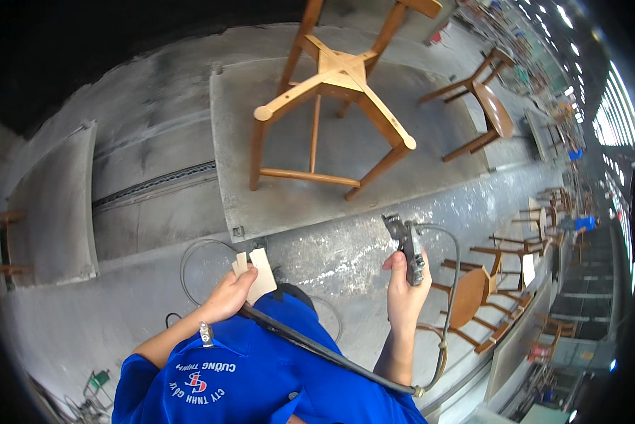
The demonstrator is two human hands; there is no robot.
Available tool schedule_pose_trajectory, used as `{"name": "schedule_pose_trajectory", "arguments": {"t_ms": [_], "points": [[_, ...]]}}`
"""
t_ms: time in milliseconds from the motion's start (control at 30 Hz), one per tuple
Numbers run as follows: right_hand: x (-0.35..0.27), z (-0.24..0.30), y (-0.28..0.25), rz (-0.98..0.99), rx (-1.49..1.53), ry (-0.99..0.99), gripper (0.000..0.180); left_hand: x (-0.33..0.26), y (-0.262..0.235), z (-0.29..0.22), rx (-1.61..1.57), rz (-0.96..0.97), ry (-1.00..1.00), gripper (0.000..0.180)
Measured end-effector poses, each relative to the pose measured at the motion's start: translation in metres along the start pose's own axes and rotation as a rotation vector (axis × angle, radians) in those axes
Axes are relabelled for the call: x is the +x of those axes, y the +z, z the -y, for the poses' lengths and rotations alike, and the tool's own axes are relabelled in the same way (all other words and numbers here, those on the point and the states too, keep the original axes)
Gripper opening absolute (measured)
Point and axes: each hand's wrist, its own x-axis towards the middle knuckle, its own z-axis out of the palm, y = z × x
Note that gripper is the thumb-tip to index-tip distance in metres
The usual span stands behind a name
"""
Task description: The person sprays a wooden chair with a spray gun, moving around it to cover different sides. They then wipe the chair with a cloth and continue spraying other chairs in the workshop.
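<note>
My left hand (234, 291) is closed on a pale flat piece (263, 274), whose material, wood or card, I cannot tell. My right hand (405, 291) grips a dark spray gun (412, 260), raised in front of my body. A thin hose (457, 272) loops from the gun down by my right forearm. It meets a thick black hose (324, 346) crossing my blue shirt to just below my left hand; whether that hand also holds it is hidden. Ahead of both hands, and touched by neither, a brown wooden chair frame (310, 177) without a seat stands upright on a grey board.
The grey board (430, 106) lies beside a chain track (155, 185) in the floor; another board (56, 205) sits at left. A finished chair (491, 106) stands behind. Several chairs (466, 297) line the right side. A distant person in blue (584, 223) is there.
</note>
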Motion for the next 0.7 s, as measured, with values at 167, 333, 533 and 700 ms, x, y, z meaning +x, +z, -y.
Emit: {"name": "schedule_pose_trajectory", "arguments": {"t_ms": [167,333,533,700], "points": [[-0.013,0.001,-0.029,0.099,-0.066,0.212,0.019,-0.028,0.009,0.031,0.038,-0.191,0.028,0.051],[0.010,0.006,-0.032,0.272,0.003,0.218,0.042,0.016,0.039,0.019,-0.093,-0.123,0.138,0.063],[-0.001,0.046,0.043,0.607,0.092,0.002,0.034,0.029,0.005,0.032,-0.105,-0.222,0.132,0.059],[-0.054,0.109,0.133,0.769,0.065,0.071,0.035,0.005,-0.071,0.128,-0.161,-0.399,0.139,0.049]]}}
